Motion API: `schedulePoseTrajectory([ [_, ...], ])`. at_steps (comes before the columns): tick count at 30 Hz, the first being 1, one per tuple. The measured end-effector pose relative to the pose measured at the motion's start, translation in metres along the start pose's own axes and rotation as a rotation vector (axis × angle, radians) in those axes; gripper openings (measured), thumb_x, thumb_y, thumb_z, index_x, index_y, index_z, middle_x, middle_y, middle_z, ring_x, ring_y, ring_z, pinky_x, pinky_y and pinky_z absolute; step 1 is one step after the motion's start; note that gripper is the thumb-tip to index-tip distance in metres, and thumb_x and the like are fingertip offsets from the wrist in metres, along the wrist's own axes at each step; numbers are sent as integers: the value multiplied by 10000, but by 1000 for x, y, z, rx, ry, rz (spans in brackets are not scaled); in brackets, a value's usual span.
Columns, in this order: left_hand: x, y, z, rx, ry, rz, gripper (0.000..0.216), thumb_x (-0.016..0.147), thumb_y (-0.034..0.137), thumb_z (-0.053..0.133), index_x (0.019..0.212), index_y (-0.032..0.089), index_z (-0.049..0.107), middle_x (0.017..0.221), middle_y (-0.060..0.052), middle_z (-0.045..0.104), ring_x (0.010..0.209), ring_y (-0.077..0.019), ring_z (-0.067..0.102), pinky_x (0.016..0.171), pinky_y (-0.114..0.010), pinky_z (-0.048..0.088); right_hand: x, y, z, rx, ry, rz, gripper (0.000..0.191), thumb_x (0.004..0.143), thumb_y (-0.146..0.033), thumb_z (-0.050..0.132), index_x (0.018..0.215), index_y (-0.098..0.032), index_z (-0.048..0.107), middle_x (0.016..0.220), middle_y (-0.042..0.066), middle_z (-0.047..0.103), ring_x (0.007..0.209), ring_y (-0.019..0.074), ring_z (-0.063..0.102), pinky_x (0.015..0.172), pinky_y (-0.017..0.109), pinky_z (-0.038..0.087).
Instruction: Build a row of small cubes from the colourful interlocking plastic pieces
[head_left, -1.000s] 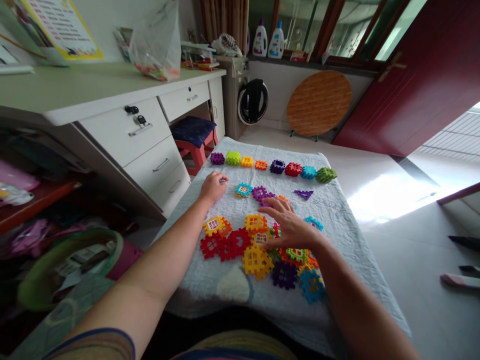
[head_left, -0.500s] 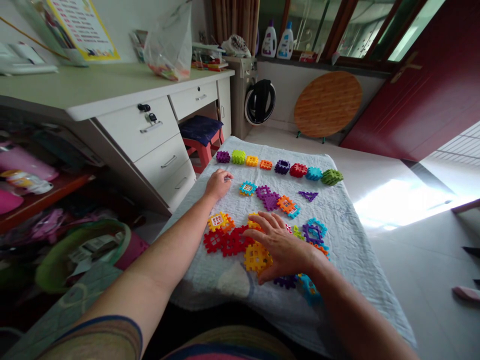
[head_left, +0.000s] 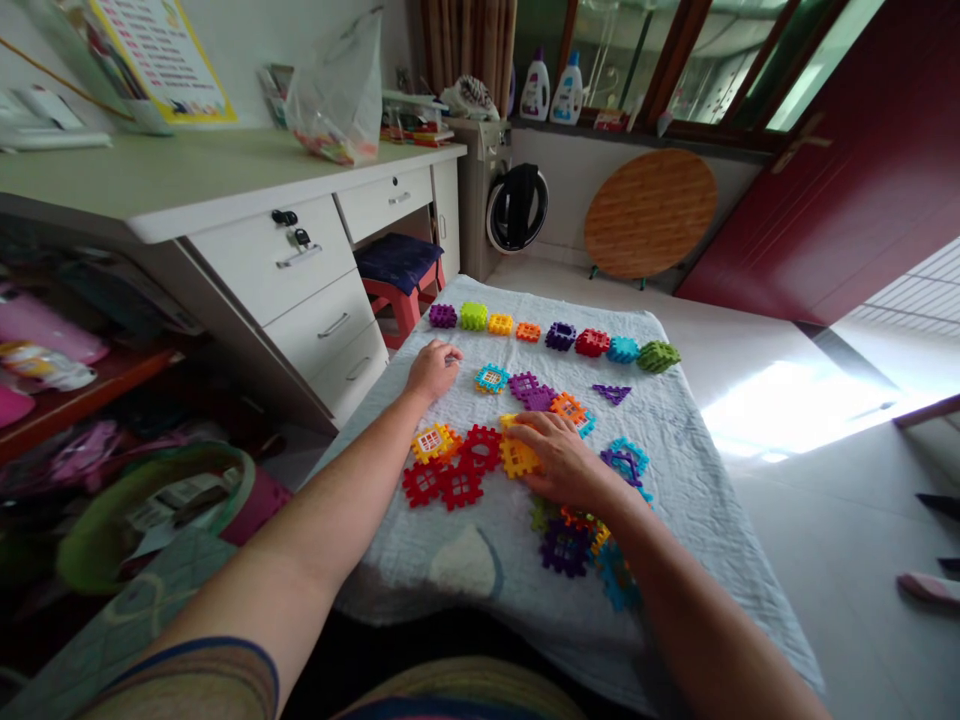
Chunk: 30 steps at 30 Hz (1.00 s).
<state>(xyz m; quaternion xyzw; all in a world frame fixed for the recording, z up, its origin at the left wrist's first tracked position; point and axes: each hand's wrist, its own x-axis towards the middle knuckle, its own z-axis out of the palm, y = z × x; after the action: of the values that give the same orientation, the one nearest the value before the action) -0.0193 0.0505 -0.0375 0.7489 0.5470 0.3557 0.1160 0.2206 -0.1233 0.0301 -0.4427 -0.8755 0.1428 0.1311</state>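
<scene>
My right hand (head_left: 559, 455) lies palm down with its fingers closed over a yellow square toy building piece (head_left: 517, 452); the thumb is hidden. Left of it lie several red interlocking pieces (head_left: 461, 485) and a yellow piece with a white window grid (head_left: 433, 442). Beneath my right wrist are a dark purple piece (head_left: 566, 548) and a blue piece (head_left: 616, 578), partly covered by the forearm. My left hand (head_left: 436, 370) rests on the cloth near the left edge, fingers curled in, apart from the pieces. Nearest it is a blue-and-yellow window piece (head_left: 491, 378).
Several assembled blocks stand in a row along the far edge, among them a lime green cube (head_left: 473, 317) and a red block (head_left: 592, 343). A purple triangle (head_left: 611, 394) lies on the cloth (head_left: 697, 500). A white desk (head_left: 300, 250) stands left, a stool (head_left: 401, 265) beside it.
My right hand has moved slightly away from me, and its spread fingers have closed onto the yellow pieces. The near yellow piece has left its earlier place. My left hand stays put.
</scene>
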Motion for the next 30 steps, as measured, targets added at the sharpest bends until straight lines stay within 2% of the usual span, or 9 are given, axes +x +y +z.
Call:
schedulePoseTrajectory([
  [4,0,0,0,3,-4,0,195,724,140,516,817,186,682,930,-60,634,920,-214,604,921,-331,478,3,10,3,67,129,68,615,755,-129,575,1354,-176,443,1280,135,537,1169,262,497,1011,427,413],
  [8,0,-1,0,-2,-11,1,197,729,148,514,820,193,684,935,-58,629,901,-207,605,898,-322,489,5,17,4,120,281,159,614,758,-81,502,1355,-201,427,1260,126,549,1163,257,524,1006,442,424],
  [10,0,-1,0,-4,-14,-1,199,732,153,512,823,192,685,933,-56,625,890,-202,604,888,-316,494,4,18,3,156,293,145,589,769,-119,534,1342,-211,437,1259,125,548,1167,266,526,1001,455,429],
  [14,0,-1,0,-2,-15,-8,206,729,154,512,828,186,689,937,-60,624,897,-200,602,891,-310,493,2,11,-3,283,209,18,567,770,-204,613,1315,-216,456,1227,113,560,1089,241,571,934,411,481],
  [17,0,-2,0,1,-15,0,212,727,149,508,830,183,690,940,-63,626,904,-202,603,897,-311,491,2,11,-5,310,296,44,493,787,-135,541,1272,-207,490,1172,97,586,1022,205,588,894,368,496],
  [20,1,-3,1,6,-13,9,209,729,151,508,828,186,688,933,-56,625,902,-198,602,900,-308,489,4,19,-4,185,377,130,379,798,-73,462,1132,-193,593,1045,85,634,967,215,582,881,383,483],
  [23,1,-5,3,3,-5,18,205,731,154,508,827,184,687,927,-56,622,882,-195,604,888,-306,492,6,29,0,66,329,168,341,817,-51,441,1016,-202,672,972,79,661,951,231,564,887,398,463],
  [30,0,-5,3,7,-11,10,205,727,157,514,834,187,686,936,-58,619,900,-202,607,896,-313,488,11,36,6,9,160,159,273,864,-145,548,1049,-252,718,1081,74,639,1019,239,527,925,398,438],
])
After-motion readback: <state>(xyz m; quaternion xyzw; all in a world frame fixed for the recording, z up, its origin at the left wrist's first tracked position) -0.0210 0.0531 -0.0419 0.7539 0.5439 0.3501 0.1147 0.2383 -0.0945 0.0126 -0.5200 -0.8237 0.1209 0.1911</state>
